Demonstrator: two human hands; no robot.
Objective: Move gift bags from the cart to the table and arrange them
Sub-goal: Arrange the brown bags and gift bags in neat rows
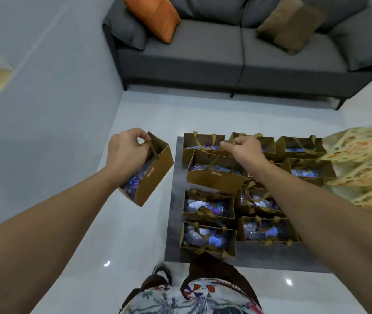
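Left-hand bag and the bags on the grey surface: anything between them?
No: in the head view only bare white floor separates the left-hand bag from the grouped bags.

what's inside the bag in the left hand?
The bag held by the left hand shows shiny clear wrapping with blue-purple glints. What the wrapping holds is unclear; the hand and the bag's wall cover the rest.

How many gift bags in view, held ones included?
9 visible: one in the left hand, clear of the grey surface; one lifted by the right hand; three in the far row, one mid-right, three near. Arms may hide more.
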